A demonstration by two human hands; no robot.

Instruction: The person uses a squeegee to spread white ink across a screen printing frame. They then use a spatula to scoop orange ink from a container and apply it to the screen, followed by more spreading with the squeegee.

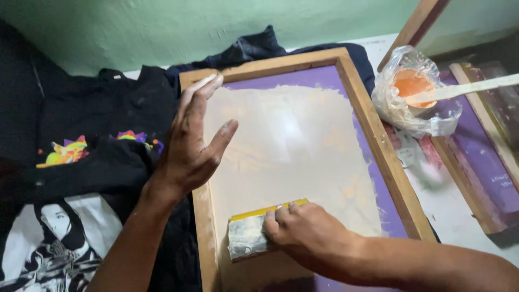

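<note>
- The right hand lay nearest the camera, its fingers curled shut over the top edge of a squeegee; the squeegee, yellow along its upper rim and smeared pale below, stood on the mesh just under those knuckles.
- The printing screen stretched away beyond the right fingertips; its purple mesh was coated with a broad pale cream layer of ink; its wooden frame ran round it, tilted slightly to the left.
- The left hand rested on the frame's left rail, fingers open and nearly straight, thumb spread toward the mesh; it gripped nothing; whether the palm pressed the wood or only hovered could not be told.
- Left of the left fingers lay a heap of dark shirts; one bore a bright multicoloured print, another nearer the camera a white portrait print.
- Far to the right of both hands, well apart from the fingers, sat a tub of orange ink inside a clear plastic bag; a pale flat stirring stick leaned out of it.
- Beside that lay a second wooden-framed screen with purple mesh.
</note>
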